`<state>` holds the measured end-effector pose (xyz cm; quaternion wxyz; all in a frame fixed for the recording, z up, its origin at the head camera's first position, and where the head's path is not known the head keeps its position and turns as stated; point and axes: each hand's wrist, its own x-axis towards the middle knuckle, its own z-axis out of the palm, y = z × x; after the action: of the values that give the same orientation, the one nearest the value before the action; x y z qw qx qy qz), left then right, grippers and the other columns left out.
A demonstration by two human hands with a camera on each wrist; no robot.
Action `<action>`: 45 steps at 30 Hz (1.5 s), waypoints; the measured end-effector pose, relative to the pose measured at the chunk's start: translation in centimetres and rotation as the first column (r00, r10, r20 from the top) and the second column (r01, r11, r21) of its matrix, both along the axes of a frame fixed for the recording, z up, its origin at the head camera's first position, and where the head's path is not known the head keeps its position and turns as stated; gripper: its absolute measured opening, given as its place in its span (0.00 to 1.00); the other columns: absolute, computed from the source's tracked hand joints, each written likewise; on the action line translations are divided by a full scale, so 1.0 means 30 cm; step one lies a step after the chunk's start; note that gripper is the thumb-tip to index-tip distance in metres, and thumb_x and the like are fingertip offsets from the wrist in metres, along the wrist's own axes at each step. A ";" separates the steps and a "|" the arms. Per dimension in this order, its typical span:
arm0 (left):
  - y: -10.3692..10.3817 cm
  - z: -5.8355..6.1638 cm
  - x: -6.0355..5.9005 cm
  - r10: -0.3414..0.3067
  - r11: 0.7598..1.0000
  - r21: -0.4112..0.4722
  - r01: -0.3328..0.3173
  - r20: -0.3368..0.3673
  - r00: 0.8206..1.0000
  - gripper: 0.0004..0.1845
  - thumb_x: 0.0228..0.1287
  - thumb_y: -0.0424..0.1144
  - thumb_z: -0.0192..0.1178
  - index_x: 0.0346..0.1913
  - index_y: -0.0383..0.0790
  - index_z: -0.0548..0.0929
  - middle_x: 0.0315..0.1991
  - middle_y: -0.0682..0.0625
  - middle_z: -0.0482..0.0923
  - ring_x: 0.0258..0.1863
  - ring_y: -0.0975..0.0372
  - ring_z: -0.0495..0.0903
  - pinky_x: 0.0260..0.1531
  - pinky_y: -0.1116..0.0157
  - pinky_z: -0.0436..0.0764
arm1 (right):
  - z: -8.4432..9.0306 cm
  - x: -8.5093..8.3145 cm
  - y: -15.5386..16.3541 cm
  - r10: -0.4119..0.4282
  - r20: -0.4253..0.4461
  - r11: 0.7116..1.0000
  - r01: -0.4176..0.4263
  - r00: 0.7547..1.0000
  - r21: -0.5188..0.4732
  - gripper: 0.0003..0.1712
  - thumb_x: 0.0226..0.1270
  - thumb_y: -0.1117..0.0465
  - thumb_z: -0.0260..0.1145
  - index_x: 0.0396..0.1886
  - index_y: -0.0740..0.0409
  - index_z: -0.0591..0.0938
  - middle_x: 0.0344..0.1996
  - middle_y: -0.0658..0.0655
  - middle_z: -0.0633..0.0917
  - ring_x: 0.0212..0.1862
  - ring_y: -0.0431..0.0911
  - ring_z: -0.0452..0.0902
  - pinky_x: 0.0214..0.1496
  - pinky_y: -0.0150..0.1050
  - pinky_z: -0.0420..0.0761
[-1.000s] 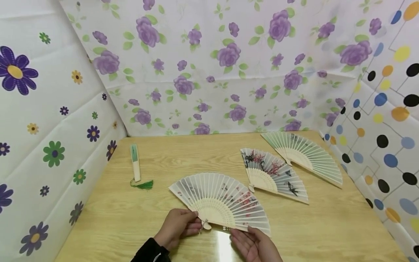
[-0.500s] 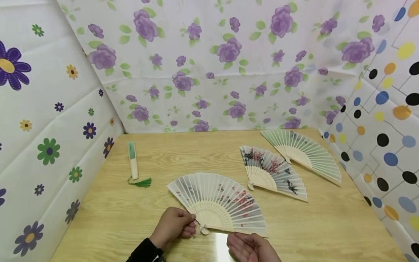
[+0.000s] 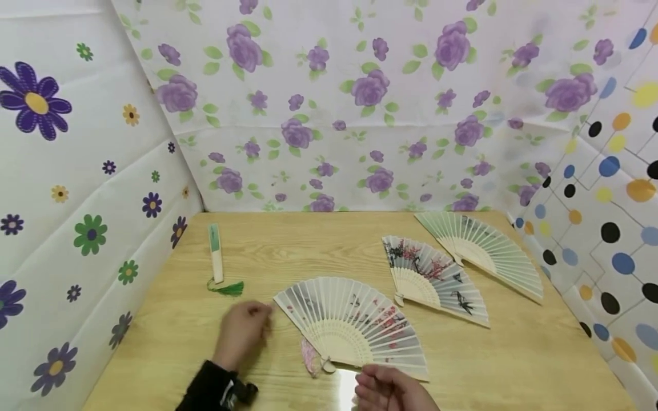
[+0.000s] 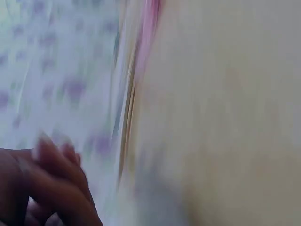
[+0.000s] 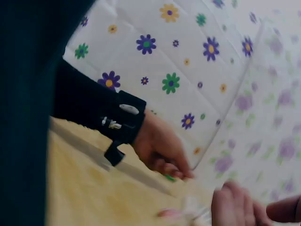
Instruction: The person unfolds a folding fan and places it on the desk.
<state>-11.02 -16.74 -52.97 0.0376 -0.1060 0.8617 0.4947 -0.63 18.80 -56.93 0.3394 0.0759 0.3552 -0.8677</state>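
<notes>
A spread folding fan (image 3: 349, 325) with red blossoms lies on the table, its pink tassel (image 3: 309, 357) beside its pivot. My left hand (image 3: 243, 331) is left of this fan, apart from it and blurred, fingers loosely curled with nothing between them. In the left wrist view the same hand (image 4: 51, 183) shows at the lower left, the tassel (image 4: 148, 37) at the top. Close to the fan's lower right edge, my right hand (image 3: 393, 388) has relaxed, bent fingers and holds nothing. The right wrist view shows fingers of this hand (image 5: 237, 207) at the bottom.
A second open fan (image 3: 434, 279) with blossoms and swallows lies to the right, and a green open fan (image 3: 483, 251) behind it. A closed fan (image 3: 216, 254) with a green tassel (image 3: 228, 288) lies back left. Patterned cloths stand around the wooden table (image 3: 180, 354).
My left hand has let go of the pink tassel and moved left and away from the fan. The right hand has come off the fan's lower edge and stays close to it.
</notes>
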 end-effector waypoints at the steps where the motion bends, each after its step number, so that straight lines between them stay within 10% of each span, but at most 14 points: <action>1: -0.036 0.011 -0.040 0.048 0.997 -0.065 -0.051 -0.052 0.998 0.14 0.85 0.42 0.66 0.50 0.33 0.93 0.36 0.41 0.91 0.31 0.55 0.87 0.31 0.61 0.86 | 0.038 -0.029 -0.006 -0.005 -0.075 1.000 0.006 0.997 0.015 0.13 0.91 0.59 0.61 0.58 0.54 0.90 0.52 0.51 0.96 0.58 0.44 0.95 0.72 0.42 0.91; 6: -0.194 0.030 -0.249 0.191 0.903 -0.355 -0.243 -0.175 0.966 0.30 0.84 0.50 0.62 0.68 0.23 0.82 0.57 0.25 0.82 0.51 0.35 0.86 0.44 0.40 0.87 | 0.239 -0.247 -0.114 -0.079 -0.318 0.965 0.153 0.945 0.215 0.19 0.94 0.60 0.54 0.71 0.62 0.80 0.61 0.55 0.91 0.63 0.44 0.91 0.75 0.40 0.89; 10: -0.267 0.020 -0.344 0.213 0.842 -0.501 -0.199 -0.029 0.977 0.42 0.83 0.57 0.61 0.68 0.12 0.73 0.60 0.17 0.72 0.58 0.25 0.80 0.48 0.29 0.87 | 0.264 -0.466 -0.236 -0.028 -0.335 0.959 0.120 0.942 0.257 0.33 0.96 0.57 0.53 0.89 0.68 0.61 0.84 0.71 0.72 0.83 0.57 0.76 0.89 0.45 0.77; 15: -0.283 0.012 -0.370 0.167 0.842 -0.530 -0.101 0.077 0.983 0.40 0.84 0.54 0.60 0.63 0.10 0.74 0.57 0.14 0.76 0.58 0.24 0.82 0.52 0.29 0.88 | 0.226 -0.660 -0.363 0.021 -0.307 0.956 0.071 0.951 0.285 0.35 0.99 0.60 0.47 0.92 0.69 0.53 0.91 0.76 0.56 0.93 0.66 0.53 0.97 0.51 0.62; 17: -0.285 -0.002 -0.365 0.144 0.838 -0.541 -0.069 0.098 0.985 0.33 0.84 0.51 0.61 0.55 0.13 0.79 0.51 0.17 0.80 0.51 0.29 0.86 0.46 0.34 0.90 | 0.200 -0.711 -0.413 0.029 -0.281 0.939 0.070 0.959 0.337 0.30 0.98 0.60 0.50 0.87 0.70 0.63 0.83 0.77 0.70 0.87 0.63 0.69 0.93 0.48 0.70; 19: -0.288 -0.009 -0.353 0.120 0.830 -0.556 -0.042 0.104 0.987 0.27 0.83 0.47 0.63 0.44 0.18 0.84 0.42 0.23 0.84 0.41 0.36 0.88 0.36 0.41 0.91 | 0.178 -0.750 -0.458 0.048 -0.256 0.928 0.052 0.965 0.370 0.14 0.96 0.61 0.53 0.65 0.65 0.78 0.57 0.67 0.85 0.59 0.49 0.85 0.70 0.35 0.79; 21: -0.290 -0.006 -0.343 0.095 0.828 -0.561 -0.029 0.089 0.992 0.24 0.82 0.46 0.66 0.34 0.24 0.84 0.33 0.30 0.85 0.33 0.42 0.87 0.29 0.48 0.87 | 0.161 -0.783 -0.492 0.069 -0.239 0.929 0.025 0.968 0.370 0.10 0.94 0.62 0.55 0.43 0.53 0.76 0.33 0.53 0.76 0.35 0.40 0.69 0.47 0.40 0.61; 24: -0.291 0.005 -0.338 0.048 0.838 -0.545 0.000 0.074 0.996 0.25 0.81 0.45 0.69 0.26 0.32 0.81 0.24 0.39 0.81 0.25 0.49 0.82 0.24 0.56 0.81 | 0.134 -0.819 -0.518 0.061 -0.217 0.942 0.016 0.974 0.336 0.21 0.91 0.66 0.56 0.31 0.46 0.64 0.25 0.47 0.61 0.30 0.41 0.48 0.44 0.46 0.50; 32: -0.330 -0.029 -0.357 -0.025 0.890 -0.451 0.069 0.102 0.994 0.21 0.80 0.43 0.70 0.26 0.35 0.83 0.21 0.45 0.80 0.23 0.54 0.78 0.23 0.61 0.75 | 0.094 -0.845 -0.540 0.030 -0.202 0.915 0.054 0.979 0.399 0.02 0.84 0.65 0.62 0.45 0.55 0.78 0.43 0.51 0.77 0.43 0.40 0.68 0.49 0.38 0.69; 36: -0.248 0.007 -0.323 -0.017 0.959 -0.280 0.035 0.067 0.998 0.16 0.84 0.41 0.68 0.43 0.28 0.88 0.25 0.44 0.86 0.25 0.57 0.84 0.27 0.63 0.79 | 0.097 -0.825 -0.527 0.130 -0.313 0.899 0.021 0.941 0.438 0.25 0.90 0.61 0.59 0.77 0.71 0.76 0.67 0.69 0.83 0.60 0.52 0.85 0.65 0.38 0.82; 39: -0.140 0.008 -0.305 0.000 1.000 0.007 0.000 0.036 0.999 0.13 0.85 0.37 0.67 0.51 0.25 0.88 0.29 0.46 0.88 0.26 0.62 0.84 0.28 0.66 0.81 | 0.121 -0.801 -0.505 0.208 -0.375 0.883 -0.008 0.904 0.470 0.35 0.95 0.55 0.58 0.89 0.69 0.65 0.84 0.73 0.73 0.80 0.65 0.78 0.83 0.51 0.81; 45: 0.108 0.057 -0.279 -0.130 0.898 0.421 0.127 -0.021 0.991 0.13 0.85 0.30 0.65 0.61 0.24 0.89 0.41 0.40 0.92 0.36 0.61 0.88 0.34 0.68 0.91 | 0.193 -0.785 -0.433 0.188 -0.540 0.860 0.128 0.821 0.494 0.32 0.98 0.50 0.53 0.88 0.63 0.68 0.80 0.70 0.80 0.78 0.65 0.80 0.80 0.54 0.86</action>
<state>-19.40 -13.49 -51.28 0.0954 -0.0403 0.7395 0.6651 -24.18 5.82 -51.15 0.1992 -0.1062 0.6573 -0.7190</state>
